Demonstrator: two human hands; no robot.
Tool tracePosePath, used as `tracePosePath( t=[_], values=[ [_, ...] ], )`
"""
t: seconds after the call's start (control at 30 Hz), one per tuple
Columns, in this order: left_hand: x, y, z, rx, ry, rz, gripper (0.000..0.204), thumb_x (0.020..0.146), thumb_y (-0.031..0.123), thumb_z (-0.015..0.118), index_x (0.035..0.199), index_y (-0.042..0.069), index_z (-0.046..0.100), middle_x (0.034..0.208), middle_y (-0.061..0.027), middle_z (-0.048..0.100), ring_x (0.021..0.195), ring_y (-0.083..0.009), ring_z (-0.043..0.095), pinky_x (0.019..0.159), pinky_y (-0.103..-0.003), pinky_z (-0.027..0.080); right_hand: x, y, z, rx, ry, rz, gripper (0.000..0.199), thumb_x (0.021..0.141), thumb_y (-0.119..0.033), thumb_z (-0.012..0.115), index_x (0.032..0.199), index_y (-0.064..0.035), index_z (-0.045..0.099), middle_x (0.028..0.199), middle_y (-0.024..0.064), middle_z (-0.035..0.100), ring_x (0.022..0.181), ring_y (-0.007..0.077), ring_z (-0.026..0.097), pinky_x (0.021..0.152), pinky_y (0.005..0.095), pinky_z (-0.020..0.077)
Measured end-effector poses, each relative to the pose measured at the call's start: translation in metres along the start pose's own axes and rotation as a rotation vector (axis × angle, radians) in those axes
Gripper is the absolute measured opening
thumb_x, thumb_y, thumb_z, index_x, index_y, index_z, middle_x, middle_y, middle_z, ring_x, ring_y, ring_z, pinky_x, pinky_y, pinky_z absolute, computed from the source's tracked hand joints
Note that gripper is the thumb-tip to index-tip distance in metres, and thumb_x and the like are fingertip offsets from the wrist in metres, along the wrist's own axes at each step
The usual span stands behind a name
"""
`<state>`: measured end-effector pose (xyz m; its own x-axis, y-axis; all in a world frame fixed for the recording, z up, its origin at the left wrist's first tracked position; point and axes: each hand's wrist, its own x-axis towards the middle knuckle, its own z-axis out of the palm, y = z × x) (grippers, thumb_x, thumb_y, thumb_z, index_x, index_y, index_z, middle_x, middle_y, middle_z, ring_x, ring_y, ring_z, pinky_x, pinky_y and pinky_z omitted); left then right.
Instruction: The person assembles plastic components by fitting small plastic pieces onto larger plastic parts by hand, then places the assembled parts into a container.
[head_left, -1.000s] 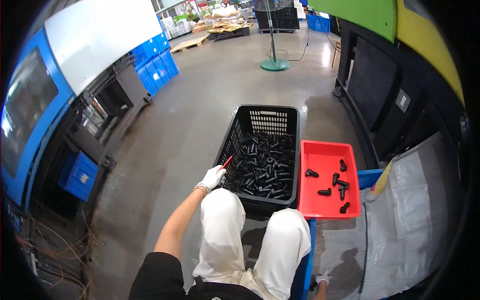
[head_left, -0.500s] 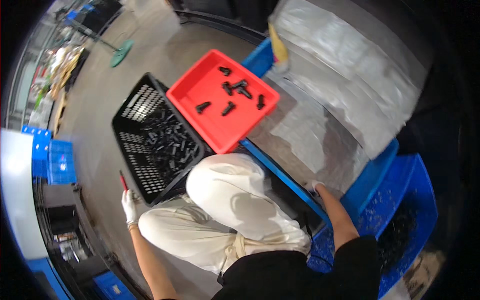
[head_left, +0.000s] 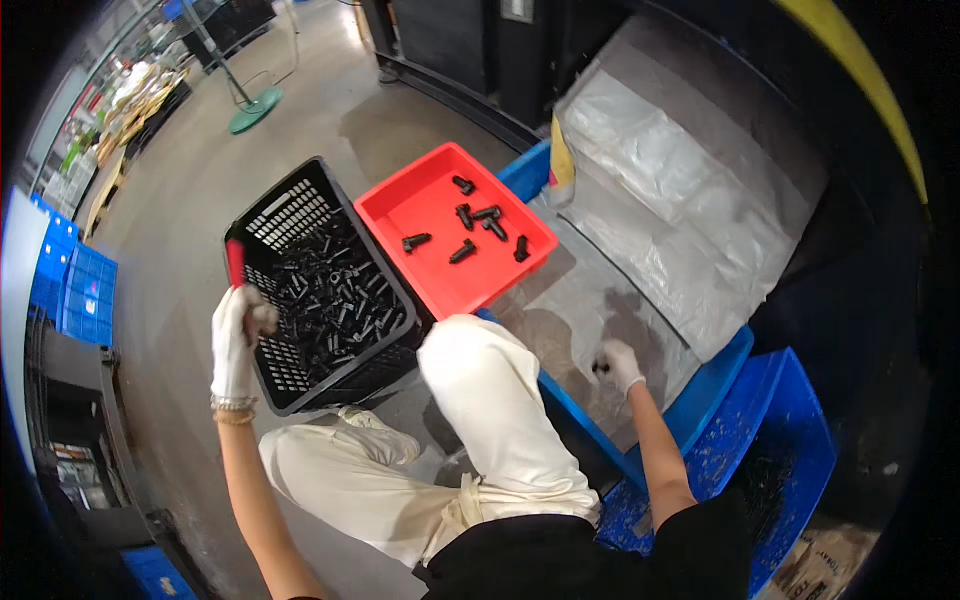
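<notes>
My left hand, in a white glove, is closed around a slim red-handled tool beside the near left side of a black perforated crate. Its working end cannot be made out. Heaped in that crate are many small black plastic parts. My gloved right hand hovers over a sheet-lined blue tray, its fingers closed on a small black part that is mostly hidden. Between my hands, a red bin holds several black pipe-shaped parts, lying apart or in a small cluster.
Crumpled translucent plastic sheeting covers the far part of the tray. At the right stands a blue bin with dark pieces inside. My knees are close to the crate and red bin. A green round stand base rests on the floor.
My left hand has risen with the red-handled tool toward the crate's side. My right hand has moved from the tray's near edge farther over the sheet. The view has shifted slightly.
</notes>
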<state>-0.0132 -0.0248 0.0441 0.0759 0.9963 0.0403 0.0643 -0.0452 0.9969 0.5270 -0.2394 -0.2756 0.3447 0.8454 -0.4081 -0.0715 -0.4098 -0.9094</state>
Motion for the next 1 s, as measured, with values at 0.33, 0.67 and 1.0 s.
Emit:
tracePosePath(
  t=[0.33,0.67,1.0],
  values=[
    [0.020,-0.002,0.068,-0.612,-0.496,-0.027,0.045,0.093,0.036,0.043,0.116,-0.003,0.050,0.143,-0.0159,0.029,0.129,-0.0319,0.034,0.095,-0.048,0.041,-0.011,-0.384,0.252,0.749,-1.003,-0.105,0.023,0.091,-0.025,0.051,0.105,-0.0069,0.057,0.080,0.0015,0.056,0.082,0.0167,0.056,0.072,0.0396,0.0532],
    [0.003,-0.027,0.040,0.244,0.096,0.323,0.025,0.089,0.020,0.051,0.097,-0.003,0.058,0.094,-0.0090,0.050,0.076,-0.0134,0.052,0.067,-0.027,0.045,-0.051,-0.380,0.397,0.236,-0.890,-0.190,0.022,0.087,-0.015,0.056,0.105,-0.0031,0.057,0.086,0.0015,0.060,0.071,0.0076,0.055,0.065,0.0251,0.0501],
    [-0.003,-0.003,0.028,-0.218,0.080,-0.066,0.021,0.090,0.013,0.042,0.109,0.005,0.048,0.067,0.0011,0.049,0.047,-0.0053,0.041,0.042,-0.020,0.034,-0.021,-0.378,0.397,0.572,-0.860,-0.017,0.026,0.090,-0.025,0.050,0.070,-0.0095,0.046,0.081,0.0054,0.058,0.080,0.0186,0.057,0.074,0.0388,0.0506]
  ],
)
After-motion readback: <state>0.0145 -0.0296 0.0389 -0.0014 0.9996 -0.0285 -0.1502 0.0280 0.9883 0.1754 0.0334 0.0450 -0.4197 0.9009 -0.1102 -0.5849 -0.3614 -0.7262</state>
